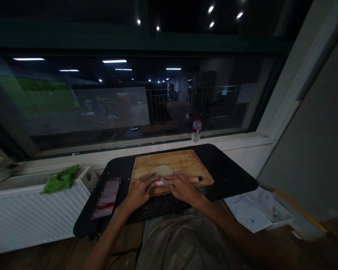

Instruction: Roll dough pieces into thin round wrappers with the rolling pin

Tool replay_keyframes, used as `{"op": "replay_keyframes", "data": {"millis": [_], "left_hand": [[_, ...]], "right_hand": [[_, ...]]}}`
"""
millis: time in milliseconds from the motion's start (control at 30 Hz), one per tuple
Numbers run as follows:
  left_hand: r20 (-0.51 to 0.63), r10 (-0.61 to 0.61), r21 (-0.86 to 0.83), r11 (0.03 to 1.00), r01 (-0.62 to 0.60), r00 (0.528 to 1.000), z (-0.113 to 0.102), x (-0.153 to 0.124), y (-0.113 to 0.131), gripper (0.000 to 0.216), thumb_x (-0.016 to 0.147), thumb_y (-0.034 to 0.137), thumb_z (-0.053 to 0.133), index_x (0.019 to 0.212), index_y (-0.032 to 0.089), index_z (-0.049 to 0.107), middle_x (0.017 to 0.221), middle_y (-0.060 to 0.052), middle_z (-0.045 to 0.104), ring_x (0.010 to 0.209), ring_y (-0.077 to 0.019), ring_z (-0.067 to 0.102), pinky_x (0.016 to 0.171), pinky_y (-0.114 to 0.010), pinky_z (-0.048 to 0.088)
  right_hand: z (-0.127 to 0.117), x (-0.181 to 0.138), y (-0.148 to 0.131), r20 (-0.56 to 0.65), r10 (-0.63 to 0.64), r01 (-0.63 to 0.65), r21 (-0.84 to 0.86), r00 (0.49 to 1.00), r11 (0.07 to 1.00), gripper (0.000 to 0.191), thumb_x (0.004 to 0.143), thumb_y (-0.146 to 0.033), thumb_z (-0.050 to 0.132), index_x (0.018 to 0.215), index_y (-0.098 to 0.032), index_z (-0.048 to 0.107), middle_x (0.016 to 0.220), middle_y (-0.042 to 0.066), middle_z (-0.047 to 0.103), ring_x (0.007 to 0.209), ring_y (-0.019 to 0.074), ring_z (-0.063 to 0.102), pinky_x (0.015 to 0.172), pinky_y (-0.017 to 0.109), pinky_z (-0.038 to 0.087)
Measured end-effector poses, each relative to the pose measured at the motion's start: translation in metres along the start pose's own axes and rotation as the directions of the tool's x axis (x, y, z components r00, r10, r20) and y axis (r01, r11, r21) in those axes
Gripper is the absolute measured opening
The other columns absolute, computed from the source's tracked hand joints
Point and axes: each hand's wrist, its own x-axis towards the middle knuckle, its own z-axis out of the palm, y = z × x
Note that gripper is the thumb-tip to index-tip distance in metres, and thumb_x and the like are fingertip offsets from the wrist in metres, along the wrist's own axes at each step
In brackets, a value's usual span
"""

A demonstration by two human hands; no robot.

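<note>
A thin, pale round of dough [162,170] lies flat on a wooden cutting board [177,156]. Across its near edge runs a rolling pin [159,183] with a red-and-white label at its middle; its light wooden right end shows past my right hand. My left hand [142,187] is closed over the pin's left part, fingers forward. On the other side of the label, my right hand [181,186] presses on the pin the same way. My fingers hide part of the pin and the dough's near edge.
The board rests on a black table [228,168] dusted with white specks. A blurred-out pinkish object [108,197] lies at the table's left. A bottle [196,130] stands on the windowsill, a green cloth [62,180] on the radiator [39,213]. Papers [250,212] lie low at right.
</note>
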Motion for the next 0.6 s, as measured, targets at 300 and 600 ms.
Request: {"op": "replay_keyframes", "data": {"millis": [300, 600], "left_hand": [[0.040, -0.101, 0.433, 0.898, 0.073, 0.994, 0.009, 0.028, -0.007, 0.057, 0.109, 0.027, 0.037, 0.165, 0.022, 0.048, 0.170, -0.008, 0.052, 0.166, -0.0259, 0.034, 0.135, -0.049, 0.034], [0.114, -0.261, 0.539, 0.827, 0.161, 0.958, -0.003, 0.057, -0.019, 0.066, 0.107, 0.031, 0.039, 0.171, 0.018, 0.036, 0.178, -0.019, 0.036, 0.170, -0.0405, 0.017, 0.132, -0.070, 0.024]], "right_hand": [[-0.027, 0.048, 0.027, 0.097, -0.092, 0.096, -0.032, 0.991, 0.995, 0.034, 0.109, -0.024, 0.052, 0.127, -0.023, 0.081, 0.135, 0.009, 0.078, 0.129, 0.0257, 0.069, 0.115, 0.040, 0.050], [-0.036, 0.052, 0.062, 0.118, 0.276, -0.218, -0.360, 0.954, 0.907, 0.067, 0.108, -0.058, 0.053, 0.163, -0.020, 0.055, 0.169, 0.016, 0.051, 0.161, 0.0412, 0.037, 0.134, 0.063, 0.020]]}}
